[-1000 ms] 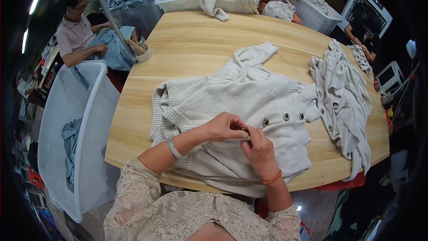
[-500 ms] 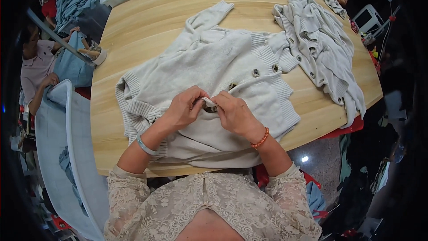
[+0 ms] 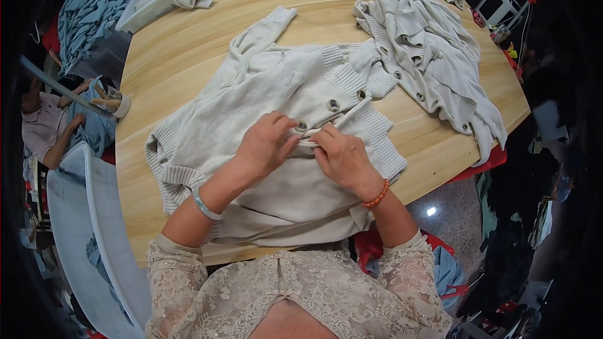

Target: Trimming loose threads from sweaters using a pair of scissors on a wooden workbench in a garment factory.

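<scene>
A cream knit cardigan point(image 3: 251, 94) lies spread on the wooden table in front of me, its ribbed cuffs and hem showing. Along its front band run dark round buttons; one button point(image 3: 302, 125) sits right by my fingertips, and another button point(image 3: 333, 105) lies farther up the band. My left hand point(image 3: 265, 143) is closed on the knit beside the nearer button, thumb and forefinger on the band's edge. With thumb and fingers, my right hand point(image 3: 345, 156) pinches the folded edge of the other front band. The fingers partly hide the fabric between them.
A heap of similar cream cardigans point(image 3: 433, 56) covers the table's right side. At the far left stands a white bin point(image 3: 141, 16) with cream knitwear; blue-grey garments point(image 3: 100, 9) are piled beyond. A pale plastic tub point(image 3: 94, 213) flanks the table. Another person point(image 3: 47, 125) handles blue cloth at left.
Both hands have moved up along the front band to the neighbouring button, and the right hand has drawn the band's edge aside. The whole view has shifted slightly.
</scene>
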Demonstrator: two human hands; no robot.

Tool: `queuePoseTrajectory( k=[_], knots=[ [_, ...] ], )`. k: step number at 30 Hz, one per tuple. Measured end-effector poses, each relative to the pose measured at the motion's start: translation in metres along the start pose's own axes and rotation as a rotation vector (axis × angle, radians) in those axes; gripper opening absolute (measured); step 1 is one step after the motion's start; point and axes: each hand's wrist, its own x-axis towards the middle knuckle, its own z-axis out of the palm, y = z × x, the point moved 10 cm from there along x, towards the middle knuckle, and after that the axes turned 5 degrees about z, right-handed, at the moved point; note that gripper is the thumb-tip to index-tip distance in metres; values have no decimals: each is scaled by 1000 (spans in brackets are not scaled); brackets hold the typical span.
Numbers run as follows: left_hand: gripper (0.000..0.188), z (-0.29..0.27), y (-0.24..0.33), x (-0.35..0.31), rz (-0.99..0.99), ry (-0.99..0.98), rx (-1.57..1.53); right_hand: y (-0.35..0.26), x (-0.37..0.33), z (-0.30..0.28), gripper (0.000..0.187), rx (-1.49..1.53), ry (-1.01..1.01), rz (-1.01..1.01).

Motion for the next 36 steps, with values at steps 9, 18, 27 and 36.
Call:
queuePoseTrajectory(
  k=[9, 18, 27, 36],
  knots=[
    [21, 37, -36, 26, -255, -247, 33, 11, -5, 12, 15, 69, -14, -1],
    [14, 63, -63, 1, -738, -296, -804, 8, -6, -3, 35, 209, 207, 10],
    [23, 47, -31, -6, -461, -332, -627, 18, -3, 10, 34, 170, 38, 58],
    [12, 33, -32, -9, -325, -163, -360, 16, -2, 12, 25, 255, -18, -32]
  ],
)
